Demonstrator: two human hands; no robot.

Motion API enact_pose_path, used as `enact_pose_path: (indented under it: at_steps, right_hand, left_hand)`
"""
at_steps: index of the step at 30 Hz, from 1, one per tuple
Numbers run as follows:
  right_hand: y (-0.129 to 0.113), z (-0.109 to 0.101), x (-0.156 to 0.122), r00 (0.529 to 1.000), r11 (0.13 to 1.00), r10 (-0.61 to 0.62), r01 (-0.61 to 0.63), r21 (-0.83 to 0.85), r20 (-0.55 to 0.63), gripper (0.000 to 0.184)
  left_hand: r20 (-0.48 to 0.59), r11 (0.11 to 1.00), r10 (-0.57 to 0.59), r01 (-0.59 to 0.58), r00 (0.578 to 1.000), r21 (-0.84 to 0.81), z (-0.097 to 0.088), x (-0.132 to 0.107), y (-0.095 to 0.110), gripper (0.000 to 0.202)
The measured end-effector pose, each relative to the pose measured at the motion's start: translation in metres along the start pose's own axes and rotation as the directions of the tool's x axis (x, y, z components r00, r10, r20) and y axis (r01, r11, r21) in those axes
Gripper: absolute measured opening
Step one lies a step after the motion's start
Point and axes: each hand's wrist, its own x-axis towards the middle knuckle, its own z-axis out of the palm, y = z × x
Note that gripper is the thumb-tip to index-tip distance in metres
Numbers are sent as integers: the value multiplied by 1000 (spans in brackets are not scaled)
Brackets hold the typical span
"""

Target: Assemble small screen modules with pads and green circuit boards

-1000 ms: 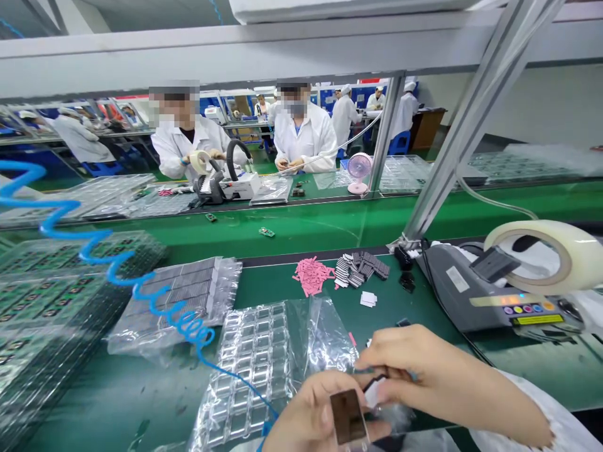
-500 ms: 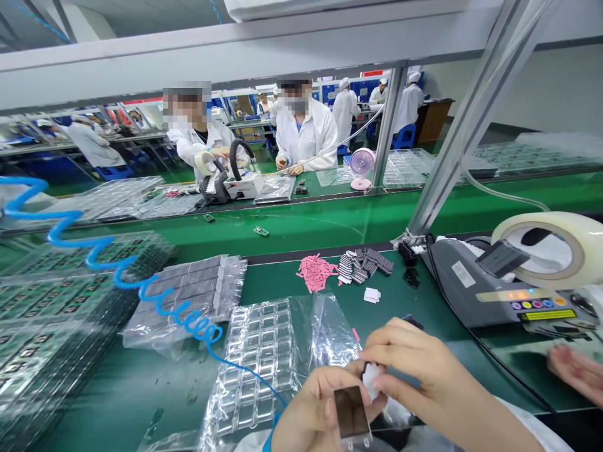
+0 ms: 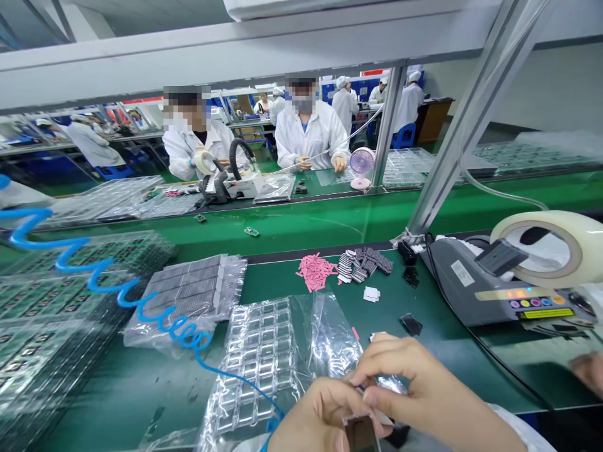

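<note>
At the bottom of the view, my left hand (image 3: pixel 313 411) is closed on a small display module (image 3: pixel 362 434) with a dark glassy face and a pale frame. The lower part of the module is cut off by the picture edge. My right hand (image 3: pixel 407 380) meets the left one, its thumb and fingers pinched together just above the module. What lies in that pinch is mostly hidden by the fingers. A small whitish piece (image 3: pixel 385 422) shows below the right thumb. Just behind the hands lies a clear plastic bag (image 3: pixel 333 333).
Left of my hands is a clear compartment tray (image 3: pixel 259 358); a blue coiled cord (image 3: pixel 181 329) crosses over the left side. Pink strips (image 3: pixel 316 272), striped pieces (image 3: pixel 367 263) and black squares (image 3: pixel 411 324) lie behind. A tape dispenser (image 3: pixel 494 282) stands right. A co-worker's hand (image 3: pixel 588 370) shows there.
My right hand has come down and closer to my left. The display module has dropped lower and tilted. Circuit boards on the green belt have shifted left, and the co-worker's hand has moved rightward.
</note>
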Motion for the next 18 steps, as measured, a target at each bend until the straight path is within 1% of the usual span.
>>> enact_pose_path:
  at_steps: [1,3,4,6,8,10,11,13,16,18]
  right_hand:
    - [-1,-1,0,1000,1000,2,-3,-14,-7,14]
    - [-3,-2,0,998,999,-13,10,-44,-62,19]
    - [-4,-2,0,995,998,-19,13,-55,-98,20]
    - [-4,0,2,984,998,-34,24,-61,-174,20]
    - [-1,4,3,972,996,-73,57,-74,-225,20]
    - [6,10,3,950,986,-149,123,-110,-273,19]
    - [9,13,2,930,974,-208,169,-148,-304,18]
    - [15,18,0,881,930,-328,240,-277,-341,14]
    - [19,21,-5,807,809,-483,263,-525,-340,13]
    - [20,21,-9,762,731,-557,260,-632,-331,13]
  left_hand:
    - [-14,1000,14,-14,1000,10,0,0,1,32]
    - [-18,998,51,-51,999,32,1,-1,2,33]
    - [0,996,71,-71,997,53,1,-1,2,34]
    - [37,984,145,-148,989,99,1,-1,1,34]
    - [48,963,232,-236,972,134,2,-1,0,33]
    - [36,955,267,-270,963,123,4,1,-1,32]
    - [34,960,259,-261,965,102,5,1,-1,31]
    - [31,970,233,-234,972,62,8,3,0,29]
    - [21,964,265,-265,964,35,10,5,0,28]
    - [26,958,280,-281,960,50,10,5,-1,29]
